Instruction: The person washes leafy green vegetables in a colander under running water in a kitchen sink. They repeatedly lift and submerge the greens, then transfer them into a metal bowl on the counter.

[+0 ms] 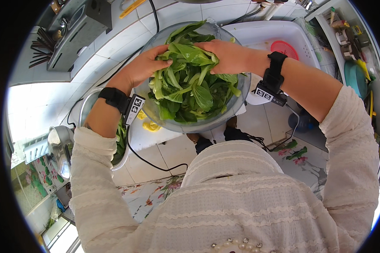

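Observation:
A large clear basin [190,128] holds a heap of leafy greens [183,91] that look like bok choy, with water around them. At the heap's upper left, my left hand [147,66] grips some leaves between thumb and fingers. My right hand [223,57] is closed on leaves at the upper right, its fingertips partly hidden by them. Both hands are above the basin, with a bunch of leaves between them. Each wrist wears a black strap with a small cabled device.
Behind the basin at right stands a white plastic tub [259,31] with a red strainer [285,50]. A metal bowl [90,101] of greens is at left, near yellow cloth-like pieces [151,127]. Chopsticks [42,47] stand in a rack at upper left; shelves [335,53] hold jars at right.

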`<state>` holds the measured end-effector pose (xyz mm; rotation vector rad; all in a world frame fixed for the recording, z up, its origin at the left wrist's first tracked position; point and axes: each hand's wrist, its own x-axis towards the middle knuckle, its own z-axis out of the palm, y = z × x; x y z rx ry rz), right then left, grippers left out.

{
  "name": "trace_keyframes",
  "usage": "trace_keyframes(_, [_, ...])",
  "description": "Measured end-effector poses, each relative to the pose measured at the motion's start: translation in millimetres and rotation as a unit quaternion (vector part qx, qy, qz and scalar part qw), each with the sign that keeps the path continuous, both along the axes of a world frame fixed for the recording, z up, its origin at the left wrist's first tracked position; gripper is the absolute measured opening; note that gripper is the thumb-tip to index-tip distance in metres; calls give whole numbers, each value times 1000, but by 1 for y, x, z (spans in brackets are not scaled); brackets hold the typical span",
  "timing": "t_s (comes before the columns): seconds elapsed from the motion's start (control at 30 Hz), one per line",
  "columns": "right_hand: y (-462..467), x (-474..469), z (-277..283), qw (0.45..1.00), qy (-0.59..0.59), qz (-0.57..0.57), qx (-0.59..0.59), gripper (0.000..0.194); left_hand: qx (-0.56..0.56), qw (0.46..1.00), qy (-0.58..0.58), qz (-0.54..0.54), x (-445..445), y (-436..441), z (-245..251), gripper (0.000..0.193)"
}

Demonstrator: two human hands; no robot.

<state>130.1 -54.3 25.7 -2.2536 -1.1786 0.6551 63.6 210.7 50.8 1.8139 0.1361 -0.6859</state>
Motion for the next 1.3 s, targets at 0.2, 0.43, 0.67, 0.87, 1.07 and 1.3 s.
trace_keyframes(0.2, [-11,-32,9,986,19,73,-150,108,202,976,15,-83,0,8,-11,56])
trace_keyframes(0.43, [-21,-64,32,977,-30,82,-195,94,362,876,-294,-122,-17,-11,-9,49])
trace_keyframes(0.67, [-22,-64,24,970,1,96,-224,89,529,763,-133,-347,-24,-60,-2,48])
trace_keyframes(0.87, [-24,-67,20,969,18,100,-226,86,323,832,-412,-183,51,-94,-19,41])
trace_keyframes(1.07, [-30,-72,12,967,-49,120,-219,81,286,761,-496,-305,89,-134,-34,32])
trace_keyframes(1.3, [-44,-68,9,980,-118,70,-145,74,255,931,-178,-189,86,-70,-38,13])
